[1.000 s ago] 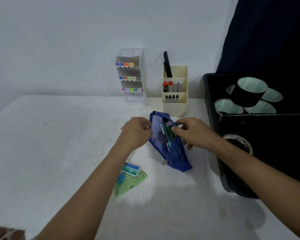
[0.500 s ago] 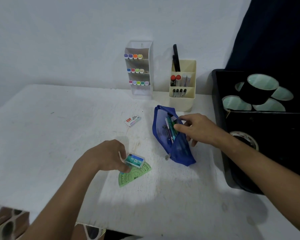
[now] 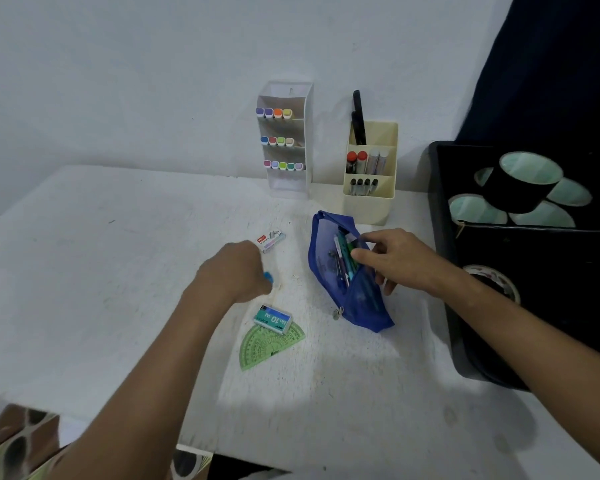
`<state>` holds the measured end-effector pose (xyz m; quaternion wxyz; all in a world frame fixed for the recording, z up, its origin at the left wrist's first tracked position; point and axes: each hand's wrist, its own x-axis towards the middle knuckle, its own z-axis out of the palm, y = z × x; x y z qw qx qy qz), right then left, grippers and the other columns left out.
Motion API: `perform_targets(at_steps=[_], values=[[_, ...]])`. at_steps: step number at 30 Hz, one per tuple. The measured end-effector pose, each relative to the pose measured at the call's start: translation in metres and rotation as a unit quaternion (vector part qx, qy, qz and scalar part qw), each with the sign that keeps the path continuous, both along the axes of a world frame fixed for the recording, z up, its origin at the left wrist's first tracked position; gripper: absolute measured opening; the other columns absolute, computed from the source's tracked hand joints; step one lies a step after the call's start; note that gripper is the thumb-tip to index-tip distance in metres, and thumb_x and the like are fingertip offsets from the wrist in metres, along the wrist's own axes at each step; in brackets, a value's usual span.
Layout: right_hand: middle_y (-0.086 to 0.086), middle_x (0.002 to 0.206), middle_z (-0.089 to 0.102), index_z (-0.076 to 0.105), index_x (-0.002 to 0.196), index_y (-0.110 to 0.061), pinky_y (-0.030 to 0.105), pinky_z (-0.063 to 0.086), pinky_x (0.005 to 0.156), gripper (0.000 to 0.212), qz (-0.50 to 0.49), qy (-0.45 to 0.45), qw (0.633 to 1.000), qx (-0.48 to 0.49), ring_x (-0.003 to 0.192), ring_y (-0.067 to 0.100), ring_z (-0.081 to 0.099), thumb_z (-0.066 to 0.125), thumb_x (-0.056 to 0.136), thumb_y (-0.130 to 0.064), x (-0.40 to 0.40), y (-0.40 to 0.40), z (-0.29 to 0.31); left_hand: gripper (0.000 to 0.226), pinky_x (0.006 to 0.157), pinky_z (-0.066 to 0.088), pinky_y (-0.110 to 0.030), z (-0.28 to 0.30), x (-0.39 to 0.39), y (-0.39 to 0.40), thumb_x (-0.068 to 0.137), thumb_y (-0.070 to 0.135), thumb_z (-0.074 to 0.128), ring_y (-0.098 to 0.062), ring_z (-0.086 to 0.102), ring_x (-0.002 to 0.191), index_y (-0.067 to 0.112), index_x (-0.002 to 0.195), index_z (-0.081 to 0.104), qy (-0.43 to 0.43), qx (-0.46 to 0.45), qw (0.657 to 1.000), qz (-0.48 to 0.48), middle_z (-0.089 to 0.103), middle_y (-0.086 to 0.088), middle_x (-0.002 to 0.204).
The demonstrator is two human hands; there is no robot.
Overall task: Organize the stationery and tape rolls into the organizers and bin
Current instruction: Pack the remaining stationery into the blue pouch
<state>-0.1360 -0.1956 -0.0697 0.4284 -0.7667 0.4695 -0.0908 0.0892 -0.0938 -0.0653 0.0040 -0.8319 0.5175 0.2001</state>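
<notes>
A blue mesh pencil pouch [image 3: 357,299] lies unzipped on the white table [image 3: 118,271] with several pens inside. My right hand [image 3: 392,261] pinches the pouch's right edge at the opening. My left hand [image 3: 236,271] is curled round a small blue object [image 3: 268,277] to the left of the pouch. Below that hand, a teal staple box [image 3: 272,318] rests on a green protractor [image 3: 269,344]. A white staple box [image 3: 271,240] lies just beyond my left hand.
Against the wall stand a clear marker organizer [image 3: 284,140] and a cream pen organizer [image 3: 369,174]. A black bin [image 3: 465,306] with several tape rolls fills the right side. A patterned object [image 3: 14,441] shows below the table's near edge.
My left hand left the pouch, dropped to the protractor and staple box, then rose toward the pouch gripping a small blue object. My right hand stayed on the pouch. The camera shifted.
</notes>
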Motion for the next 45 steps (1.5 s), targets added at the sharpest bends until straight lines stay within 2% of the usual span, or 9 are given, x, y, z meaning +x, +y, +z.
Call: perform_targets(at_steps=[4,9,13,16,20,26,31,42,45], values=[[0.011,0.084,0.067,0.043,0.142,-0.016,0.025,0.055,0.048,0.050,-0.008,-0.013,1.000,0.005,0.064,0.018,0.064,0.055,0.095,-0.029,-0.001,-0.001,0.001,0.029,0.067,0.048,-0.029,0.008,-0.036,-0.027,0.083,0.031,0.066,-0.020,0.061,0.079,0.003,0.089,0.070,0.070,-0.056,0.993,-0.071,0.069,-0.011,0.092],[0.013,0.083,0.068,0.052,0.133,-0.015,0.026,0.056,0.048,0.038,-0.010,-0.017,1.000,-0.007,0.065,0.020,0.066,0.051,0.097,-0.025,-0.003,0.000,0.004,0.013,0.059,0.043,-0.027,0.012,-0.075,-0.039,0.081,0.013,0.064,-0.023,0.057,0.065,0.002,0.076,0.068,0.110,-0.063,0.969,-0.213,0.063,-0.007,0.067],[0.008,0.077,0.067,0.058,0.124,-0.014,0.026,0.055,0.048,0.030,-0.014,-0.022,1.000,-0.008,0.065,0.019,0.066,0.048,0.097,-0.023,-0.004,-0.001,0.005,0.022,0.069,0.048,-0.026,0.015,-0.077,-0.040,0.080,0.005,0.065,-0.021,0.063,0.083,0.006,0.101,0.070,0.153,-0.043,0.953,-0.258,0.071,-0.007,0.092],[0.006,0.080,0.066,0.057,0.126,-0.014,0.023,0.054,0.046,0.031,-0.012,-0.016,1.000,-0.008,0.065,0.018,0.065,0.048,0.098,-0.023,-0.004,0.000,0.005,0.031,0.083,0.053,-0.029,0.014,-0.061,-0.037,0.082,0.006,0.064,-0.016,0.063,0.089,0.015,0.111,0.069,0.195,-0.052,0.958,-0.206,0.069,0.002,0.096],[0.008,0.087,0.067,0.054,0.130,-0.014,0.026,0.056,0.048,0.035,-0.012,-0.009,1.000,-0.003,0.067,0.021,0.066,0.049,0.098,-0.025,-0.003,0.000,0.005,0.031,0.073,0.049,-0.017,0.009,-0.033,-0.029,0.084,0.007,0.066,-0.001,0.058,0.075,0.017,0.113,0.068,0.203,-0.049,0.967,-0.146,0.068,0.005,0.099],[0.003,0.084,0.064,0.054,0.129,-0.014,0.026,0.055,0.047,0.035,-0.027,-0.005,1.000,0.000,0.066,0.020,0.066,0.048,0.097,-0.025,-0.003,-0.001,0.004,0.029,0.071,0.045,-0.017,0.002,-0.010,-0.009,0.079,0.019,0.075,-0.011,0.059,0.086,0.019,0.106,0.066,0.130,0.021,0.985,-0.111,0.065,-0.001,0.103],[-0.001,0.083,0.060,0.054,0.128,-0.014,0.023,0.053,0.045,0.033,-0.042,0.011,0.999,0.002,0.065,0.017,0.064,0.045,0.098,-0.025,-0.003,-0.003,0.002,0.052,0.079,0.042,-0.022,-0.007,-0.008,0.020,0.071,0.031,0.081,-0.012,0.053,0.097,0.026,0.119,0.061,0.080,0.138,0.977,-0.143,0.054,0.006,0.112],[0.006,0.084,0.064,0.060,0.118,-0.012,0.026,0.052,0.046,0.028,-0.038,0.007,0.999,0.005,0.063,0.018,0.064,0.045,0.097,-0.024,-0.003,-0.003,0.001,0.040,0.075,0.049,-0.031,-0.024,0.009,-0.008,0.086,0.034,0.065,-0.017,0.054,0.085,0.015,0.120,0.061,0.013,-0.072,0.997,0.009,0.062,-0.007,0.111],[0.007,0.085,0.065,0.060,0.117,-0.012,0.026,0.052,0.046,0.027,-0.038,0.003,0.999,0.001,0.063,0.018,0.064,0.046,0.097,-0.024,-0.003,-0.003,0.001,0.049,0.078,0.046,-0.030,-0.033,0.004,-0.003,0.087,0.032,0.064,-0.021,0.057,0.097,0.015,0.132,0.053,0.016,-0.098,0.995,0.019,0.056,-0.009,0.121]])
